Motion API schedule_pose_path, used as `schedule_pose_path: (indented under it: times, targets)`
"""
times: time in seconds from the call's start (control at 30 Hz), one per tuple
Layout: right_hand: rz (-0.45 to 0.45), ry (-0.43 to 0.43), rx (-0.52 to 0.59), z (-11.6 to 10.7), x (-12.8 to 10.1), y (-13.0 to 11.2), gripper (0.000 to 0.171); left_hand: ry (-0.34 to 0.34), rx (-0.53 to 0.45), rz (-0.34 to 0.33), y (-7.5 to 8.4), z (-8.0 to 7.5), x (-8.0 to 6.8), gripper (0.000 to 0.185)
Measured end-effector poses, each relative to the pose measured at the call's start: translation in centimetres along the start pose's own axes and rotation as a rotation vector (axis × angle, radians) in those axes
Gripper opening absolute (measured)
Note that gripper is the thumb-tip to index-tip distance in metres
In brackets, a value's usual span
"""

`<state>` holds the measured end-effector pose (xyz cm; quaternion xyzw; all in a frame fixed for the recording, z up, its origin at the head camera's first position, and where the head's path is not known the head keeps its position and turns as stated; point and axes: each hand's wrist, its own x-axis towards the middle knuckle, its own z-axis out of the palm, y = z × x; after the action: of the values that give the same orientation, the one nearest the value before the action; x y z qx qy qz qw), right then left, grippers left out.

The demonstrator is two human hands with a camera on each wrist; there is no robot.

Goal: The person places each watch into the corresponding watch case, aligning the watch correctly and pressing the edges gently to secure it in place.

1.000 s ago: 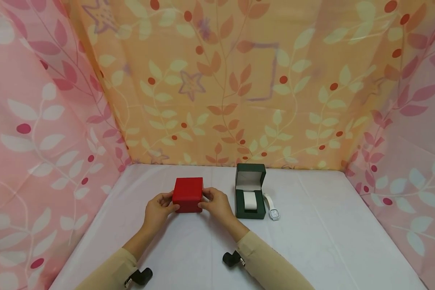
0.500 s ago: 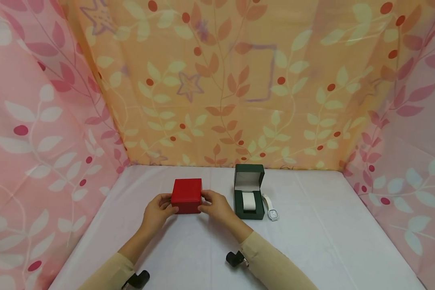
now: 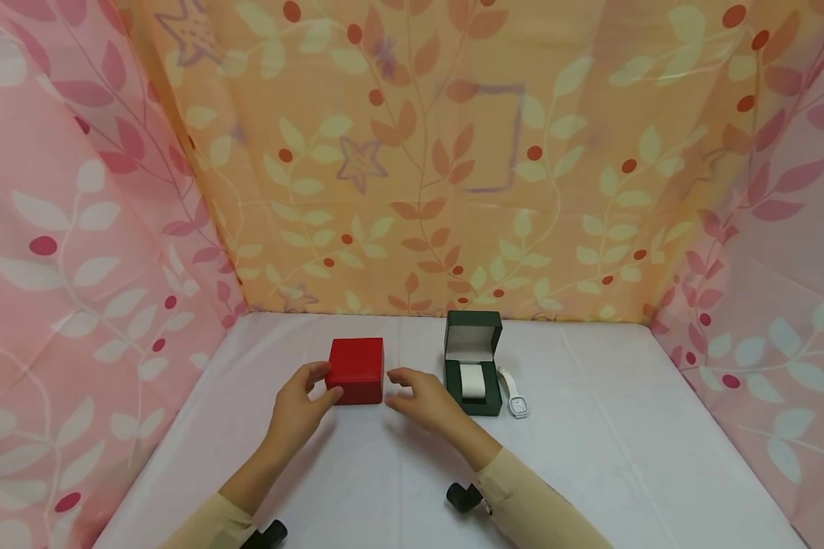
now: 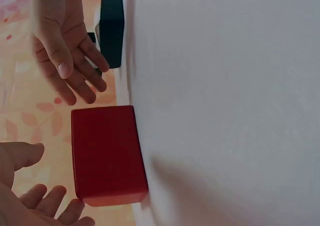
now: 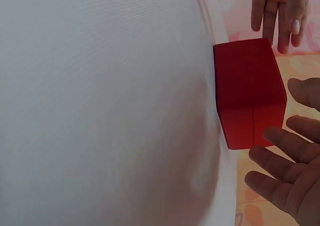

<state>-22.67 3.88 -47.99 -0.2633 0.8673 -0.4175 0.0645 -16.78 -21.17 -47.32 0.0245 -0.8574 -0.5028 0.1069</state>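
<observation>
On the white counter (image 3: 590, 473), toward its back edge and left of centre, a red box (image 3: 355, 370) with its lid down. At its left side, the left hand (image 3: 298, 408) with thumb and fingers wide apart, tips overlapping the box's edge in the head view; touching or not, impossible to tell. Just off its right side, the right hand (image 3: 426, 400), likewise wide, with a slim gap before the box. Further right, a green box (image 3: 454, 385) with lid raised and white cushion (image 3: 472, 381) inside; just beside it, a white watch (image 3: 517, 402).
</observation>
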Motion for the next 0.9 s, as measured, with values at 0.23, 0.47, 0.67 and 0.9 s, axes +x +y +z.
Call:
schedule_pose_path:
  times: [0.23, 0.47, 0.67, 0.9]
  targets:
    - [-0.001, 0.031, -0.046, -1.2, -1.5, 0.1, 0.048, 0.016, 0.004, 0.139, 1.7, 1.0, -0.8, 0.051]
    - [-0.022, 0.056, -0.073, -2.5, -3.2, 0.3, 0.049, -0.014, 0.029, 0.249, 3.4, 2.4, -1.4, 0.045]
    - [-0.04, 0.082, -0.103, -3.7, -4.5, 0.4, 0.05, -0.069, 0.018, 0.217, 4.5, 3.6, -1.4, 0.044]
    - [-0.039, 0.127, -0.098, -5.1, -6.4, 0.2, 0.049, -0.134, 0.044, 0.189, 5.4, 5.4, -1.3, 0.052]
